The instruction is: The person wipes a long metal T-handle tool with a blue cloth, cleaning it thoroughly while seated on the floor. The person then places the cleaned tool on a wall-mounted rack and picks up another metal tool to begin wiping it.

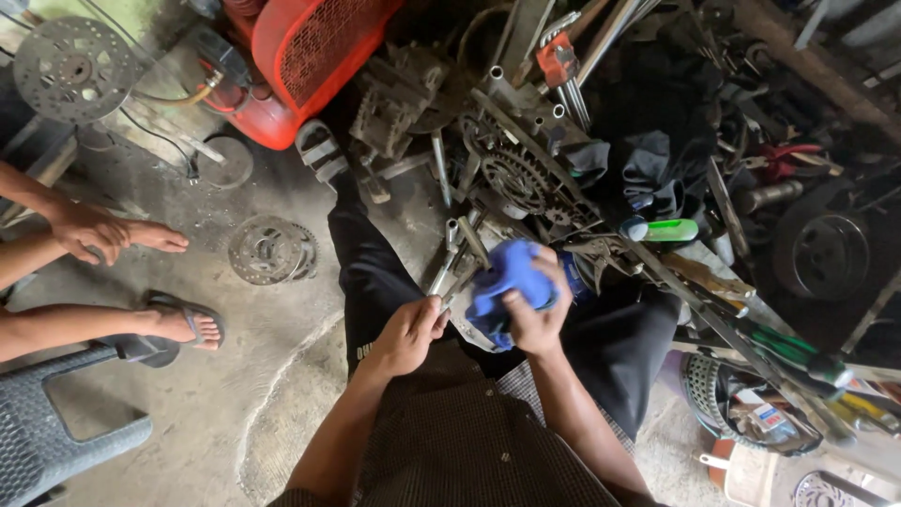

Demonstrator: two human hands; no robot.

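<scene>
The right hand (533,324) has its fingers clamped on a blue cloth (507,282) — bunched above them; the left hand (408,333) grips, seemingly, a metal part (449,272) — fingers closed.

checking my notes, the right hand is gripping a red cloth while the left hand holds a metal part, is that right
Not quite: the cloth in the right hand is blue, not red, as the head view shows. The left hand does hold a metal part.

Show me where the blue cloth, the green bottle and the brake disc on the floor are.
blue cloth (507,272), head view, upper fold.
green bottle (668,230), head view, middle of body.
brake disc (270,250), head view, centre hub.
</scene>
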